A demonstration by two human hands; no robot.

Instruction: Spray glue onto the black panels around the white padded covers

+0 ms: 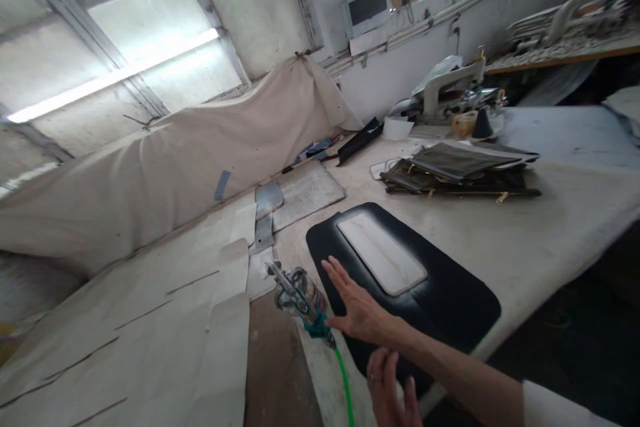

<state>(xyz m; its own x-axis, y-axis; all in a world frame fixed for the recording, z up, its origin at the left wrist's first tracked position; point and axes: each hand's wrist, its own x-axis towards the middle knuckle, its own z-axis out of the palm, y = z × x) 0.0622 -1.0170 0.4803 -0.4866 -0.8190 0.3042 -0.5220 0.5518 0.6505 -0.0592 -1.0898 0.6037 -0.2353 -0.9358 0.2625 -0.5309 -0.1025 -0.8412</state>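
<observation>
A black rounded panel (450, 287) lies flat on the table, with a pale rectangular piece (383, 252) on top. A whitish haze rings that piece. My right hand (360, 310) hovers over the panel's left side, fingers stretched out and nothing held. Its thumb comes close to a spray gun (303, 297) with a teal part and a bright green hose (345, 387); whether they touch, I cannot tell. Below, at the bottom edge of view, my left hand (390, 390) wears a ring. Its fingers are loosely bent and apart, with nothing visible in them.
A stack of dark pieces with metal fittings (460, 170) lies beyond the panel. Behind it stand a sewing machine (450, 90) and a thread cone (483, 125). Large pale sheets (200, 320) cover the left side. Beige cloth (200, 153) drapes along the back. The table's edge runs at right.
</observation>
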